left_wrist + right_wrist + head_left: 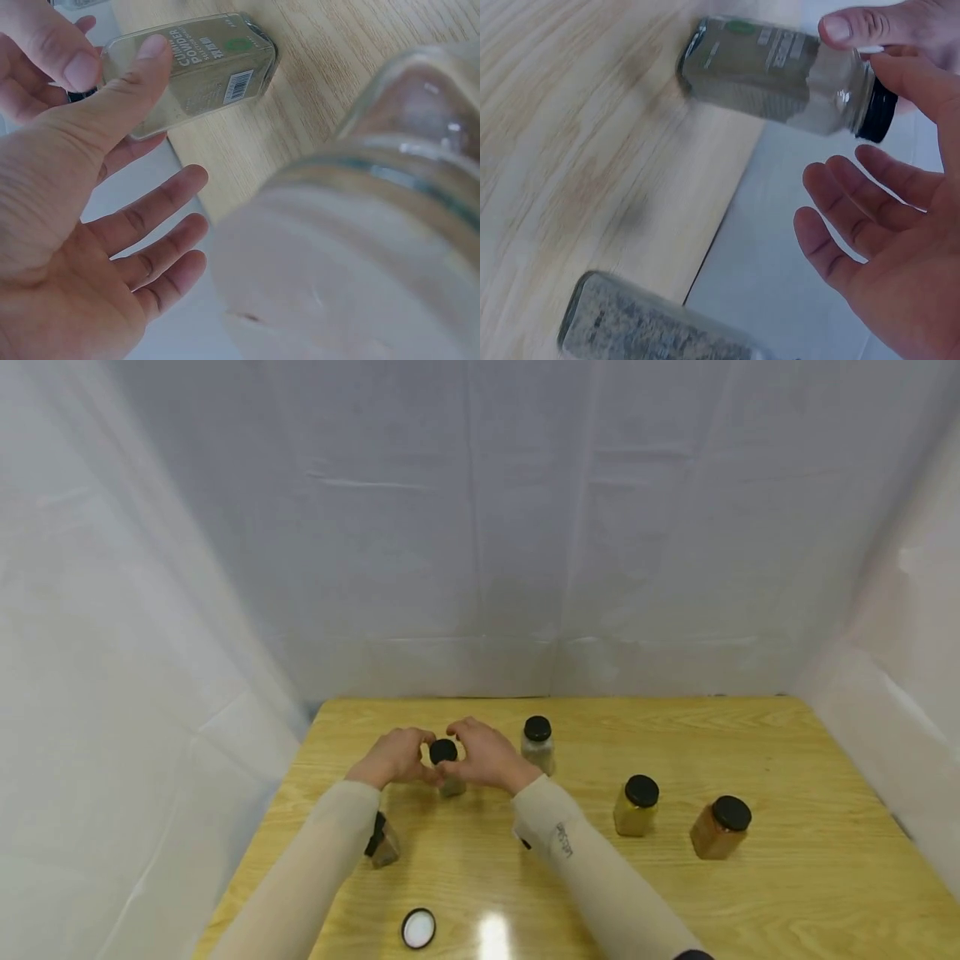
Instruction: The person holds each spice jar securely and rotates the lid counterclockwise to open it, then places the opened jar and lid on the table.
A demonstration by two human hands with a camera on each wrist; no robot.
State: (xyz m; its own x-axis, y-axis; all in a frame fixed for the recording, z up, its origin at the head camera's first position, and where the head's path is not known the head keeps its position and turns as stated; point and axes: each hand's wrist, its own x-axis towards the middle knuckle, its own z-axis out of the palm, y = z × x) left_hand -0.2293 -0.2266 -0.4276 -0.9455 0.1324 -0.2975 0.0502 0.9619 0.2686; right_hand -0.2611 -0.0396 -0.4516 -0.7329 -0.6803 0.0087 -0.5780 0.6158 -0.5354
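A hexagonal glass jar of cumin powder (202,71) with a black lid (443,750) stands upright near the back left of the table. My left hand (397,755) is at its left, the straight thumb across the label side and the index finger beyond the glass. Opposite it, my right hand (487,755) curves loosely about the lid. Its thumb lies close to the lid (877,109), while the other fingers (859,217) spread apart from the jar. Whether the fingertips press on the glass or lid cannot be told.
A jar (386,852) stands partly behind my left forearm. A loose lid (417,928) lies with its white inside up near the front. To the right are a jar with grey, coarse contents (537,747), a yellow jar (636,807) and a reddish-brown jar (720,828), all black-lidded.
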